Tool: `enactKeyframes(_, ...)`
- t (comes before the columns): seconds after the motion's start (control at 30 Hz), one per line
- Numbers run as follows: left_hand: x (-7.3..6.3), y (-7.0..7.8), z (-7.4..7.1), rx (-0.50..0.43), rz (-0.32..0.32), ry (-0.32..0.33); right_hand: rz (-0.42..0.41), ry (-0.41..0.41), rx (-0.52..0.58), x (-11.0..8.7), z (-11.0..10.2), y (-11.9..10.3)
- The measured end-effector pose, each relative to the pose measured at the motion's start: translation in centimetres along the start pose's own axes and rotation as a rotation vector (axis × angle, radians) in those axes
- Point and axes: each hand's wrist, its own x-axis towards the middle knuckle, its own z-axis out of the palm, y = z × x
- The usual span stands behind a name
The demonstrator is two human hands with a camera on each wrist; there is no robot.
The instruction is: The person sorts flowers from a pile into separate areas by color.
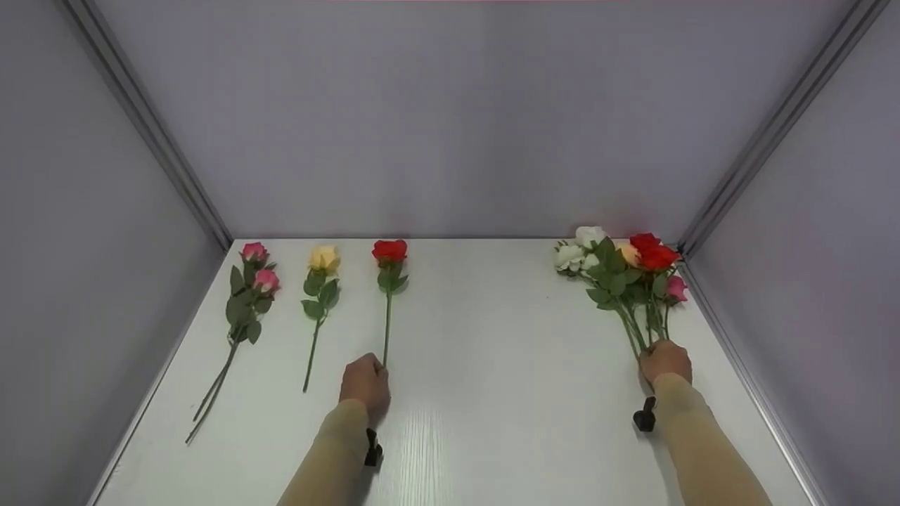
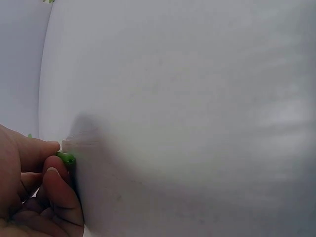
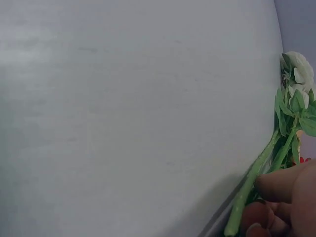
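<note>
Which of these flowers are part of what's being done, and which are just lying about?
Seemingly part of the job:
Single red rose, stem pinched by the left fingers
Mixed flower bunch, stems held by the right fingers

Just lying about, untouched for now:
Yellow rose
Two pink roses

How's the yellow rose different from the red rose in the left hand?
The yellow rose has yellow petals; the red rose has red ones. The left hand pinches the red rose's stem, but no hand touches the yellow rose. The yellow rose's leaves reach further down its stem than the red rose's. Both have one bloom and green leaves.
</note>
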Motion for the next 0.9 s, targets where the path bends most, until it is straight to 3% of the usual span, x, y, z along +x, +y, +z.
enactKeyframes(0.7,0.0,0.0,-0.1,0.002,0.023,-0.009,-0.011,-0.007,0.06,-0.5,-0.1,-1.2)
enactKeyframes(0.9,0.1,0.0,-0.3,0.011,0.022,-0.01,-0.027,0.029,0.068,-0.6,-0.3,-2.0)
